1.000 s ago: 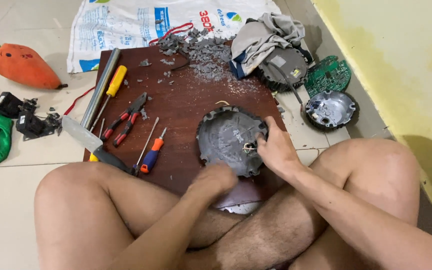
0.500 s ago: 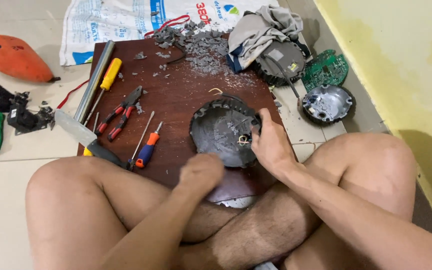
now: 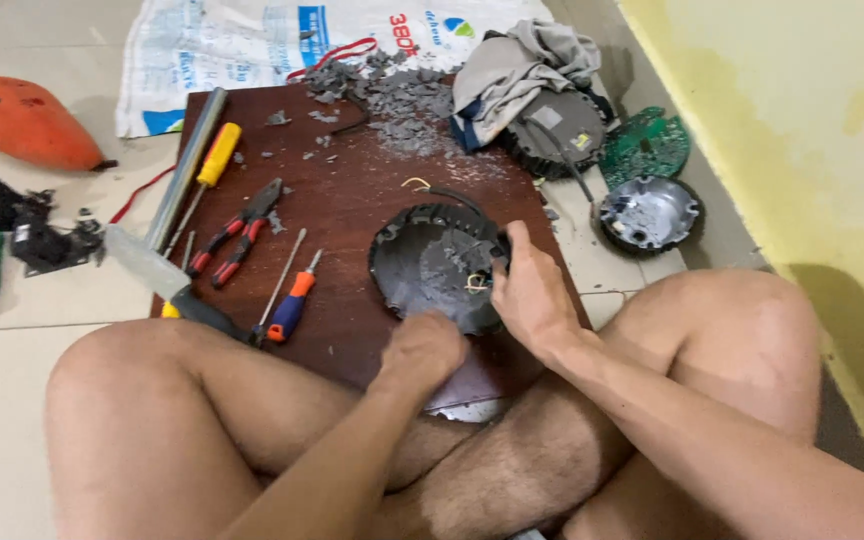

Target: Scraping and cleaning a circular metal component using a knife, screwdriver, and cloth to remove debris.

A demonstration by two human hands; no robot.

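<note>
A round black housing (image 3: 430,262) with toothed rim lies on a dark brown wooden board (image 3: 352,200) in front of my crossed legs. Yellow wires (image 3: 476,283) stick out near its right side. My right hand (image 3: 532,295) grips the housing's right edge, fingers over the wires. My left hand (image 3: 422,350) is closed in a fist at the housing's near edge; whether it holds a tool there is hidden.
On the board's left lie red-handled pliers (image 3: 237,233), an orange-blue screwdriver (image 3: 292,300), a yellow-handled screwdriver (image 3: 210,165) and a metal bar (image 3: 187,165). Grey debris (image 3: 402,95) sits at the far edge. A green circuit board (image 3: 644,147), round metal part (image 3: 649,213) and cloth (image 3: 522,65) lie right.
The view has shifted a little and my right hand has slid slightly along the housing's right edge. My left fist stays at the near rim.
</note>
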